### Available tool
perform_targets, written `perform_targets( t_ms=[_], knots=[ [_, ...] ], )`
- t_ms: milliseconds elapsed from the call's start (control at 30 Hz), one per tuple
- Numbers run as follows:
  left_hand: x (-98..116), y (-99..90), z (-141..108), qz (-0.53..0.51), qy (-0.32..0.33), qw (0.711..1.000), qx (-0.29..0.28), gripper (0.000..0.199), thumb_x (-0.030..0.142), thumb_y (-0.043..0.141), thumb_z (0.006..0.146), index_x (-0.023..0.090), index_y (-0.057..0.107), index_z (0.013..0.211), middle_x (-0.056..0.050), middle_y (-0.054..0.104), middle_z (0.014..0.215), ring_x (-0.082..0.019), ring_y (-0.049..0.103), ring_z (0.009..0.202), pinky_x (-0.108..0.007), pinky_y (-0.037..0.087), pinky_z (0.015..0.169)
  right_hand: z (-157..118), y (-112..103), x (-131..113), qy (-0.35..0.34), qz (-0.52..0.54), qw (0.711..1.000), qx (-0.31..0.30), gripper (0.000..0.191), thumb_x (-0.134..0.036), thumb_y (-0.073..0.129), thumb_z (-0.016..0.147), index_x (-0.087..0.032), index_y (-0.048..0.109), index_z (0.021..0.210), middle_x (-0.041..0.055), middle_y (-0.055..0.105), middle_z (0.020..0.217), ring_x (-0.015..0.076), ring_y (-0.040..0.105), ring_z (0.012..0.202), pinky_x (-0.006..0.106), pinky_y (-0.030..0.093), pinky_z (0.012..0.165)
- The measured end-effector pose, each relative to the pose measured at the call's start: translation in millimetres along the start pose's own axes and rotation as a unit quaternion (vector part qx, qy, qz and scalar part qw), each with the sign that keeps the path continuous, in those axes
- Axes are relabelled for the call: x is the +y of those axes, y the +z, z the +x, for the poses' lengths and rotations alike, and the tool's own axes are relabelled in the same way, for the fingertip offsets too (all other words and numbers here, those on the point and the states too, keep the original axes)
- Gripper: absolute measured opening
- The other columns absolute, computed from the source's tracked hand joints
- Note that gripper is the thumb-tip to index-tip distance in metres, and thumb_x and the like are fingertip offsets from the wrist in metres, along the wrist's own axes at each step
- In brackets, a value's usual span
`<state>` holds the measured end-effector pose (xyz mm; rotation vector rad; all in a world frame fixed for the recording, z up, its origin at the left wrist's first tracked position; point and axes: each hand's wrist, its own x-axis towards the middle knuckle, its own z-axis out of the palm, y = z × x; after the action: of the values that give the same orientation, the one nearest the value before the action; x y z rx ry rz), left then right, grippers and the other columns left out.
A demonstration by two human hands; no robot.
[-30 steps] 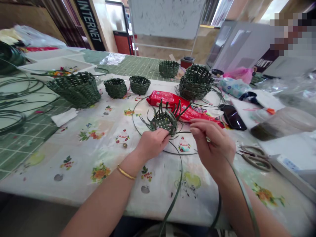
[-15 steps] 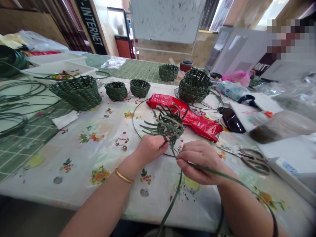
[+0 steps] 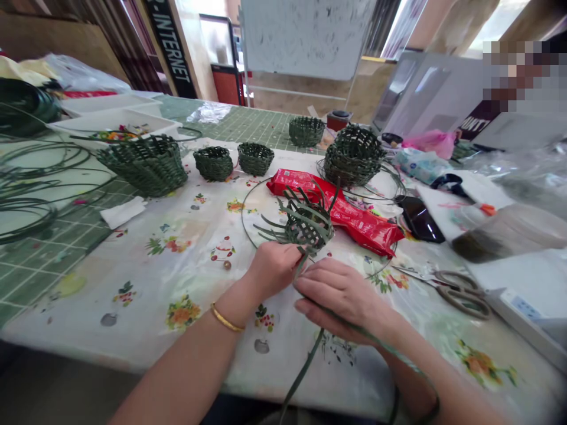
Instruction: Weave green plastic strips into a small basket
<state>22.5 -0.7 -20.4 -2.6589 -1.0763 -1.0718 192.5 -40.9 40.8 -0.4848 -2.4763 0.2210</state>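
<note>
Gripping a half-woven dark green strip basket [image 3: 309, 227], the left hand [image 3: 274, 269] stayed closed around it while the right hand [image 3: 336, 301] pinched a long green strip [image 3: 398, 354] above the floral white tabletop [image 3: 75, 313].

Bright, even daylight, glare from the window [image 3: 498, 18] at upper right, soft faint shadows on the tablecloth [image 3: 186, 277], strong wide-angle bending toward the frame edges, curved whiteboard [image 3: 305, 38], blocky pixelated patch [image 3: 516, 74] at upper right, slightly soft plastic bags [image 3: 518, 165]
</note>
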Motion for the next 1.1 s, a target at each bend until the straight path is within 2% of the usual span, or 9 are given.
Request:
perform_targets(
  t_ms=[167, 300, 400, 533, 667, 767, 833, 1000, 1100],
  knots=[
    [0, 0.0, 1, 0.045, 0.002, 0.999, 0.03, 0.025, 0.022, 0.042, 0.089, 0.015, 0.06, 0.073, -0.002, 0.064, 0.058, -0.014, 0.059, 0.052, -0.025, 0.039, 0.049, -2, -4, 3, 0.062, 0.048, 0.994, 0.073, 0.011, -0.012, 0.05, 0.084, -0.015, 0.056, 0.092, 0.008, 0.064, 0.083, 0.0171, 0.057, 0.081, 0.033, 0.046, 0.075],
    [-7, 1.5, 0, 0.028, -0.006, 0.999, 0.02, 0.029, 0.026, 0.043, 0.089, 0.015, 0.059, 0.067, -0.003, 0.065, 0.059, -0.013, 0.06, 0.052, -0.025, 0.04, 0.051, -8, -24, 14, 0.051, 0.123, 0.986, -0.105, 0.011, -0.012, 0.05, 0.081, -0.017, 0.059, 0.075, 0.0027, 0.059, 0.065, 0.0148, 0.056, 0.069, 0.031, 0.045, 0.07],
    [-17, -0.4, -3, -0.001, -0.022, 1.0, 0.001, 0.028, 0.027, 0.045, 0.089, 0.014, 0.063, 0.071, -0.003, 0.066, 0.06, -0.013, 0.061, 0.053, -0.023, 0.041, 0.051, -16, -37, 28, 0.098, 0.172, 0.967, -0.163, 0.014, -0.016, 0.052, 0.085, -0.017, 0.065, 0.081, 0.0061, 0.066, 0.078, 0.0152, 0.06, 0.081, 0.029, 0.047, 0.076],
    [-25, -5.9, -3, -0.09, -0.074, 0.993, 0.001, 0.021, 0.026, 0.049, 0.088, 0.015, 0.067, 0.085, -0.002, 0.068, 0.064, -0.011, 0.063, 0.057, -0.02, 0.043, 0.053, -36, -45, 58, 0.244, 0.19, 0.943, -0.125, 0.023, -0.03, 0.051, 0.088, -0.018, 0.071, 0.09, 0.0089, 0.068, 0.102, 0.0166, 0.064, 0.092, 0.027, 0.05, 0.078],
    [-25, -6.6, -1, -0.124, -0.144, 0.982, 0.01, 0.022, 0.027, 0.048, 0.089, 0.015, 0.065, 0.094, -0.001, 0.068, 0.063, -0.012, 0.063, 0.058, -0.02, 0.045, 0.054, -62, -46, 91, 0.438, 0.114, 0.887, -0.089, 0.035, -0.047, 0.057, 0.081, -0.016, 0.073, 0.086, 0.0065, 0.072, 0.086, 0.0204, 0.066, 0.081, 0.031, 0.051, 0.072],
    [-26, -3.7, 0, -0.047, -0.157, 0.986, 0.01, 0.024, 0.029, 0.044, 0.091, 0.014, 0.062, 0.09, -0.004, 0.069, 0.068, -0.015, 0.065, 0.061, -0.022, 0.044, 0.054, -75, -51, 101, 0.474, 0.112, 0.867, -0.107, 0.035, -0.047, 0.06, 0.078, -0.017, 0.074, 0.09, 0.004, 0.072, 0.081, 0.0198, 0.065, 0.075, 0.031, 0.05, 0.069],
    [-26, -2.1, 1, 0.019, -0.161, 0.987, -0.004, 0.026, 0.03, 0.04, 0.092, 0.014, 0.059, 0.084, -0.005, 0.068, 0.065, -0.016, 0.064, 0.058, -0.023, 0.04, 0.051, -76, -57, 98, 0.482, 0.065, 0.871, -0.066, 0.029, -0.042, 0.065, 0.075, -0.02, 0.074, 0.09, 0.0036, 0.072, 0.081, 0.0195, 0.064, 0.073, 0.032, 0.049, 0.07],
    [-17, 2.8, 5, 0.092, -0.099, 0.989, -0.067, 0.029, 0.032, 0.037, 0.094, 0.017, 0.052, 0.075, -0.002, 0.061, 0.055, -0.014, 0.058, 0.049, -0.023, 0.031, 0.045, -50, -61, 68, 0.452, 0.042, 0.855, 0.25, 0.03, -0.045, 0.057, 0.082, -0.02, 0.068, 0.093, 0.0071, 0.071, 0.089, 0.019, 0.065, 0.079, 0.032, 0.05, 0.071],
    [-8, 7.9, 7, 0.112, -0.048, 0.99, -0.065, 0.03, 0.031, 0.035, 0.094, 0.017, 0.051, 0.074, -0.002, 0.06, 0.054, -0.015, 0.057, 0.046, -0.024, 0.027, 0.043, -28, -37, 44, 0.42, 0.058, 0.904, 0.052, 0.03, -0.047, 0.059, 0.08, -0.02, 0.067, 0.091, 0.0058, 0.071, 0.087, 0.0191, 0.065, 0.076, 0.03, 0.049, 0.067]
  ],
)
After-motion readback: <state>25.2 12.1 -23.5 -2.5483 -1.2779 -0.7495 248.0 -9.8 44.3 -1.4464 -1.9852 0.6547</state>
